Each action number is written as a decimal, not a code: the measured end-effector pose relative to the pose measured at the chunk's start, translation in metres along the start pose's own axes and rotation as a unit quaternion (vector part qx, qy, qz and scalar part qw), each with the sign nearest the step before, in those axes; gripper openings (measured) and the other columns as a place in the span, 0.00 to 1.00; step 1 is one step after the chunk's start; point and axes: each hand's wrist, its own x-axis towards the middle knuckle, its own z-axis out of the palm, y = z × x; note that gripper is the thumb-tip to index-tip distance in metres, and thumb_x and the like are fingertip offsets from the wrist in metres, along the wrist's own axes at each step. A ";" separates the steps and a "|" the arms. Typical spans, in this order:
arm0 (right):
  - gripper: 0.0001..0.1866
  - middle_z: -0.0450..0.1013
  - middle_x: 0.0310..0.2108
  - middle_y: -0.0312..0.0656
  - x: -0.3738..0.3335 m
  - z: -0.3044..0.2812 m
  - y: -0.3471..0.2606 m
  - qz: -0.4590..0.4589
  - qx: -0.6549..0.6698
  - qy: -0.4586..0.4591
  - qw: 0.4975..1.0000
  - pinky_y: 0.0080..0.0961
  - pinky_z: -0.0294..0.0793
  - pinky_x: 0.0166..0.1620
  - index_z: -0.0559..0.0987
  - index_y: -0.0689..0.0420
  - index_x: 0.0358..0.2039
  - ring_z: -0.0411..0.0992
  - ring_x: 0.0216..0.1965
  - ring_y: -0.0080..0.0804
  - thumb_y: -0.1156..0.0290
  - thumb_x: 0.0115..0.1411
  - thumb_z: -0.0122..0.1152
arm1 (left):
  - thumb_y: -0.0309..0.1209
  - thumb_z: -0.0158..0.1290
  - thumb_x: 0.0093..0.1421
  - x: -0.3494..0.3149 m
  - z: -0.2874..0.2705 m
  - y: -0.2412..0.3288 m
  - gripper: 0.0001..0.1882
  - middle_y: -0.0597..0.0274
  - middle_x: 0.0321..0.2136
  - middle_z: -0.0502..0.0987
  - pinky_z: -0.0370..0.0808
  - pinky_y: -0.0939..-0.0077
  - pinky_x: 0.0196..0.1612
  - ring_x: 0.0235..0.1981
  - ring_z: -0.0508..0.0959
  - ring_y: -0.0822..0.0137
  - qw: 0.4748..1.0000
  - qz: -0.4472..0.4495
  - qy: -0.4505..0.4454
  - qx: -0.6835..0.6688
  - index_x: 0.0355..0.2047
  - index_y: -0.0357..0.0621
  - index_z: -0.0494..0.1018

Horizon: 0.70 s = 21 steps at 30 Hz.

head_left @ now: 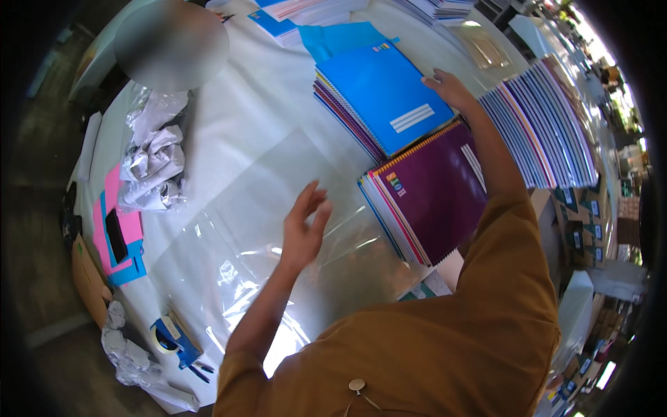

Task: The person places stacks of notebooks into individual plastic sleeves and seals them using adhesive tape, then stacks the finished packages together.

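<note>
Right hand (450, 88) fingers flat on blue notebook (379, 94) edge; left hand (303, 229) open, spread above clear film (264, 229).

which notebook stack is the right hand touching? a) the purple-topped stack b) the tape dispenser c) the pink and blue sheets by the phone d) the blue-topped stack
d: the right hand rests on the far edge of the blue-topped stack, while the left hand hovers open above the clear plastic sheet.
</note>
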 end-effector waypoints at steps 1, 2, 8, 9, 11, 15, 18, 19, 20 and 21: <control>0.34 0.72 0.42 0.55 0.015 0.008 0.004 0.069 0.069 -0.096 0.991 0.29 0.70 0.47 0.67 0.70 0.52 0.73 0.43 0.40 0.51 0.57 0.54 | 0.37 0.48 0.62 0.029 0.006 0.005 0.28 0.51 0.49 0.71 0.64 0.69 0.55 0.52 0.70 0.63 0.999 -0.028 -0.020 -0.034 0.57 0.34 0.58; 0.39 0.70 0.47 0.58 0.030 0.013 0.005 0.137 0.134 -0.192 0.963 0.29 0.69 0.50 0.65 0.72 0.53 0.71 0.47 0.43 0.46 0.56 0.54 | 0.38 0.48 0.62 0.056 0.014 0.007 0.29 0.51 0.50 0.70 0.63 0.70 0.56 0.52 0.70 0.62 0.998 -0.039 -0.035 -0.047 0.58 0.34 0.57; 0.47 0.67 0.50 0.61 0.057 0.028 0.034 0.218 0.185 -0.257 0.923 0.35 0.68 0.52 0.64 0.72 0.54 0.69 0.49 0.49 0.40 0.49 0.59 | 0.43 0.51 0.58 0.144 0.075 0.012 0.38 0.40 0.56 0.60 0.60 0.68 0.58 0.58 0.62 0.54 0.964 -0.041 -0.061 -0.255 0.58 0.28 0.51; 0.47 0.67 0.50 0.61 0.062 0.028 0.037 0.209 0.175 -0.264 0.925 0.35 0.68 0.52 0.64 0.72 0.54 0.69 0.49 0.49 0.40 0.49 0.59 | 0.44 0.53 0.56 0.153 0.084 0.009 0.42 0.39 0.56 0.58 0.61 0.67 0.58 0.58 0.61 0.53 0.977 -0.053 -0.035 -0.202 0.59 0.27 0.47; 0.47 0.64 0.51 0.62 0.063 0.028 0.049 0.224 0.210 -0.261 0.915 0.38 0.66 0.53 0.63 0.73 0.54 0.67 0.50 0.52 0.41 0.49 0.60 | 0.45 0.55 0.54 0.159 0.091 0.016 0.46 0.37 0.57 0.56 0.61 0.66 0.58 0.58 0.60 0.51 0.986 -0.072 -0.009 -0.151 0.59 0.27 0.43; 0.48 0.62 0.53 0.65 0.069 0.032 0.059 0.229 0.249 -0.289 0.896 0.40 0.65 0.54 0.62 0.75 0.54 0.66 0.51 0.54 0.42 0.49 0.60 | 0.50 0.58 0.50 0.157 0.094 0.033 0.61 0.35 0.58 0.51 0.59 0.63 0.60 0.58 0.59 0.49 0.947 -0.105 -0.069 -0.294 0.60 0.30 0.24; 0.47 0.64 0.50 0.66 0.067 0.035 0.040 0.253 0.305 -0.283 0.873 0.40 0.67 0.52 0.61 0.75 0.54 0.67 0.50 0.53 0.47 0.49 0.63 | 0.48 0.58 0.50 0.154 0.089 0.035 0.58 0.36 0.57 0.52 0.59 0.63 0.60 0.59 0.58 0.49 0.934 -0.120 -0.077 -0.328 0.61 0.32 0.27; 0.46 0.65 0.49 0.65 0.065 0.032 0.029 0.238 0.305 -0.249 0.888 0.39 0.69 0.51 0.60 0.76 0.54 0.68 0.49 0.52 0.50 0.47 0.66 | 0.47 0.58 0.51 0.154 0.087 0.032 0.56 0.37 0.58 0.53 0.58 0.61 0.60 0.59 0.58 0.49 0.932 -0.105 -0.078 -0.339 0.61 0.33 0.30; 0.46 0.66 0.48 0.65 0.063 0.029 0.017 0.225 0.305 -0.215 0.900 0.39 0.70 0.49 0.60 0.76 0.53 0.69 0.48 0.51 0.53 0.46 0.68 | 0.46 0.58 0.51 0.153 0.085 0.030 0.55 0.39 0.58 0.53 0.58 0.60 0.60 0.59 0.58 0.49 0.929 -0.092 -0.080 -0.350 0.62 0.34 0.32; 0.46 0.66 0.48 0.65 0.064 0.022 0.005 0.216 0.306 -0.215 0.902 0.39 0.70 0.49 0.60 0.76 0.53 0.69 0.48 0.51 0.53 0.46 0.68 | 0.46 0.58 0.51 0.154 0.080 0.028 0.55 0.39 0.58 0.53 0.58 0.60 0.60 0.59 0.58 0.49 0.931 -0.085 -0.075 -0.348 0.62 0.34 0.32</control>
